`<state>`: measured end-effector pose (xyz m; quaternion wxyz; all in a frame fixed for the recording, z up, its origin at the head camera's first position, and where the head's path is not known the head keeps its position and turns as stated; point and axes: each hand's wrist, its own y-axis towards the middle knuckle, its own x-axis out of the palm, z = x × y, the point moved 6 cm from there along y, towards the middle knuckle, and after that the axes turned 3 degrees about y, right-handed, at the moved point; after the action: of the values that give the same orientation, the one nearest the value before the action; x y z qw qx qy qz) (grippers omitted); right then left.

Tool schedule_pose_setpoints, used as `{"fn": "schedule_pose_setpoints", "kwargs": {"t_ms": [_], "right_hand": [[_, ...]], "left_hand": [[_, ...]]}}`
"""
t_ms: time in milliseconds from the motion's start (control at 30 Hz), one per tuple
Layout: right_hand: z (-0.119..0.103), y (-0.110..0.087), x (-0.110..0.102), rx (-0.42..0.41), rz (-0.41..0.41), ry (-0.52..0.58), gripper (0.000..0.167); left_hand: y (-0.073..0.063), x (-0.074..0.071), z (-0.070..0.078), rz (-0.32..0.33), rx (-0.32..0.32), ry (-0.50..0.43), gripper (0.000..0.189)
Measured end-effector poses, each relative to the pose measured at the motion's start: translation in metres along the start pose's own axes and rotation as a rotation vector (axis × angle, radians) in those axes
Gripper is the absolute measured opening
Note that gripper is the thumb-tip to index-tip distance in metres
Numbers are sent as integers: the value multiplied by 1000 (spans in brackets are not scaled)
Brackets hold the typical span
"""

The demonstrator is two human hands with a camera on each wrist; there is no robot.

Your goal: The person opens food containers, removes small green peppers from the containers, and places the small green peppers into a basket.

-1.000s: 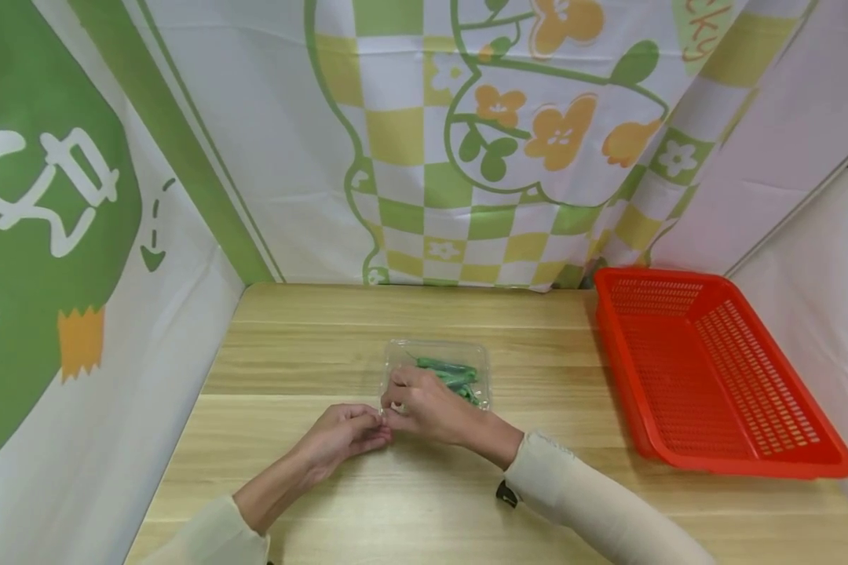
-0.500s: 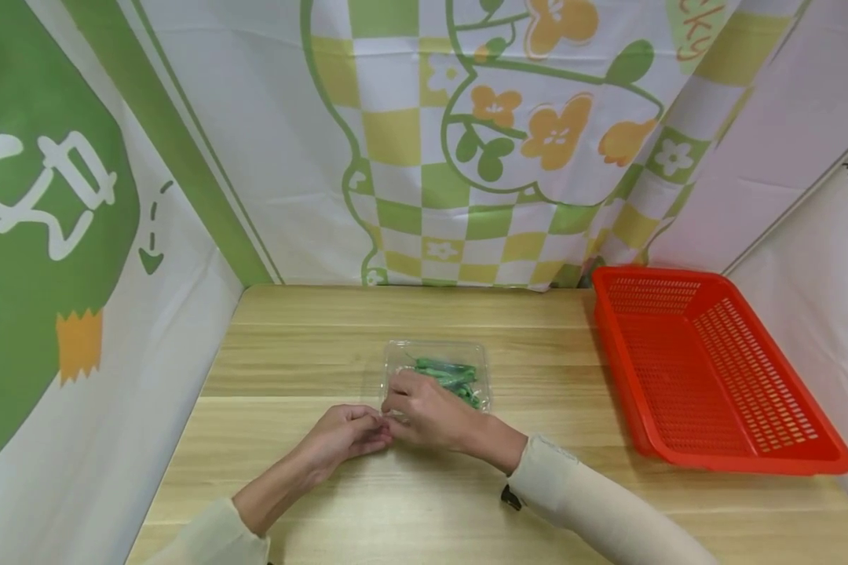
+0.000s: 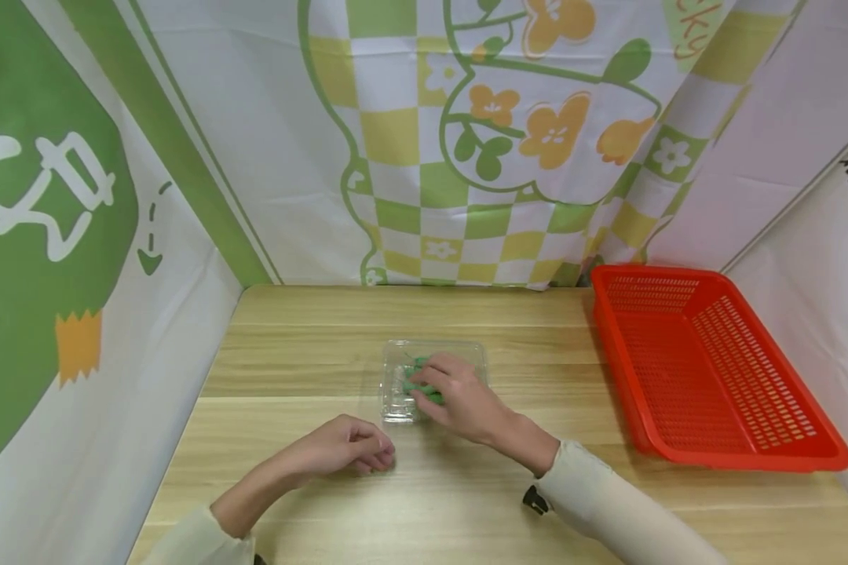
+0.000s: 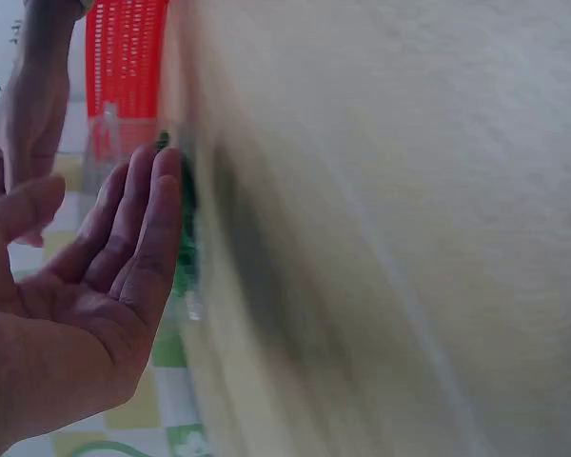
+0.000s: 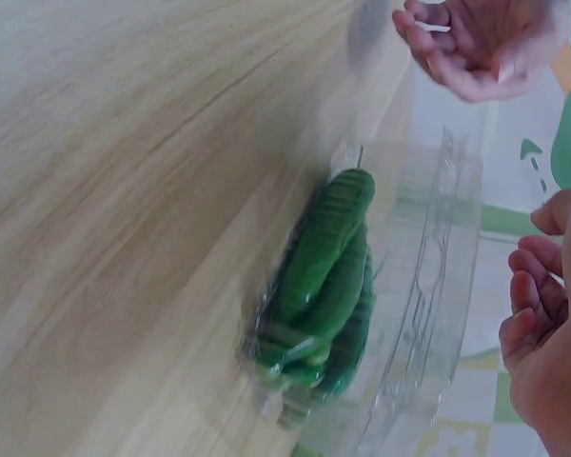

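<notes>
A clear plastic box [image 3: 396, 404] stands on the table with several long green peppers [image 5: 328, 257] inside, each smooth and thin-stemmed. My right hand [image 3: 466, 396] hovers over the box's right part, fingers slightly bent and holding nothing. In the right wrist view that hand is apart from the box and the peppers. Just in front of the box's near left corner, my left hand [image 3: 346, 447] hangs with loosely bent fingers. Its palm [image 4: 76, 328] shows nothing in it in the left wrist view. Part of the peppers is hidden behind my right hand in the head view.
A red plastic basket [image 3: 623, 377] with perforated walls stands at the right of the wooden table [image 3: 290, 353]. Printed cloth [image 3: 410, 180] hangs right behind the table's far edge. A black buckle [image 3: 535, 501] sits by my right sleeve.
My hands have parted at the box's near left corner. The right hand has moved right over the peppers, and the left has drawn back a little toward me. The box has stayed put.
</notes>
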<state>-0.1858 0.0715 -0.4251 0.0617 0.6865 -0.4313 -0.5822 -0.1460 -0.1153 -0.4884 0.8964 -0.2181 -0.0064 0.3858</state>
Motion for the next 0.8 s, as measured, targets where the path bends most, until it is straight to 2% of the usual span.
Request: {"fn": "schedule_pose_setpoints", "kwargs": {"t_ms": [133, 267, 333, 533, 800], "right_hand": [[9, -8, -13, 82, 58, 16, 13], [18, -16, -27, 161, 103, 14, 13], [23, -21, -32, 202, 115, 18, 12], [38, -36, -38, 323, 116, 19, 10], [50, -58, -48, 458, 159, -11, 11]], "left_hand": [[-3, 8, 18, -42, 81, 123, 28], [-4, 12, 37, -19, 188, 237, 25], [-5, 13, 47, 15, 238, 291, 23], [-3, 15, 74, 123, 337, 374, 19], [6, 17, 106, 324, 451, 541, 15]]}}
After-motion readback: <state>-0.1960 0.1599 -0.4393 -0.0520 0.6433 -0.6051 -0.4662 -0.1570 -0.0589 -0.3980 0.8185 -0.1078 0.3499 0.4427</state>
